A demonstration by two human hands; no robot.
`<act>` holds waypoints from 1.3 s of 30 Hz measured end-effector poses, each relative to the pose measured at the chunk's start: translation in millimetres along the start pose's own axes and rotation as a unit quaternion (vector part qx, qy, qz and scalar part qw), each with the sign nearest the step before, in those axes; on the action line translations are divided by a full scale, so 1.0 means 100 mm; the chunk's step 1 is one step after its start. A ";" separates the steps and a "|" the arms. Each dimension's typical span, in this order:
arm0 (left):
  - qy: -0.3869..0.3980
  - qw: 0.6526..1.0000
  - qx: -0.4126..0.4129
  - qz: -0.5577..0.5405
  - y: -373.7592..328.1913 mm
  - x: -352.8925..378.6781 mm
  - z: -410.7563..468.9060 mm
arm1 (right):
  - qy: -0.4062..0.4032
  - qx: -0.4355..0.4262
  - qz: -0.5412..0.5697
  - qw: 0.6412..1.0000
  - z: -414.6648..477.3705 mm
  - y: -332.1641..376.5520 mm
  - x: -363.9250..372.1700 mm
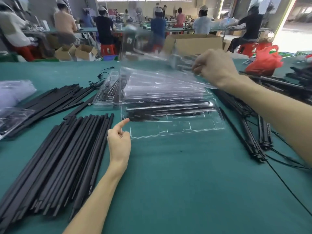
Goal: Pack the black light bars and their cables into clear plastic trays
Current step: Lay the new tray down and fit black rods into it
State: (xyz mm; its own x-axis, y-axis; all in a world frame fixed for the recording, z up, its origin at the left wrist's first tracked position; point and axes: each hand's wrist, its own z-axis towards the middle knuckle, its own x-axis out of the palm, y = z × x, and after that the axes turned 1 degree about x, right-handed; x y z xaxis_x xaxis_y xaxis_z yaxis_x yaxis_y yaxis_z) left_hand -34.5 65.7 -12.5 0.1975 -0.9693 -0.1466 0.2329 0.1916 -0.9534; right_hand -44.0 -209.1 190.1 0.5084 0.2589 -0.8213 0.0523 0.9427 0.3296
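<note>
While the green table (168,183) is loaded at its left with a pile of stiff black light bars (59,157), a partly filled clear tray (177,132) is laid at the middle. Above it a clear sheet (152,81), judged thin and bendy, is gripped at its rim by the right hand (214,68); whether the left hand (119,142) pinches its corner cannot be told.

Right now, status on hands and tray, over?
Right hand grips lifted clear tray, blurred. Left hand pinches its left edge. Tray on table beneath, part-filled with bars. Bar pile beside it, not in the way.
</note>
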 end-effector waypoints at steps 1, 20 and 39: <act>-0.003 1.000 0.007 0.014 -0.01 -0.01 -0.01 | 0.008 -0.013 -0.022 1.000 -0.02 0.06 0.04; 0.238 0.803 0.329 0.437 -0.46 0.60 -0.63 | 0.104 -0.181 -0.204 0.956 -1.44 0.37 0.17; 0.374 0.787 0.251 0.422 -0.25 0.76 -0.63 | -0.009 -0.142 -0.169 0.975 -0.90 0.30 -0.37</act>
State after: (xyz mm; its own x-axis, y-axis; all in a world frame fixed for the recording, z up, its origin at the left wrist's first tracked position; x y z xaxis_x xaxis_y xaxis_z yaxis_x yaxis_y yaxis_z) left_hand -85.6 -23.0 -16.5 -0.0872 -0.2471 -0.9650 0.7036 0.6705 -0.2353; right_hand -138.5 -171.1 188.1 0.5186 -0.0778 -0.8515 -0.0192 0.9945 -0.1026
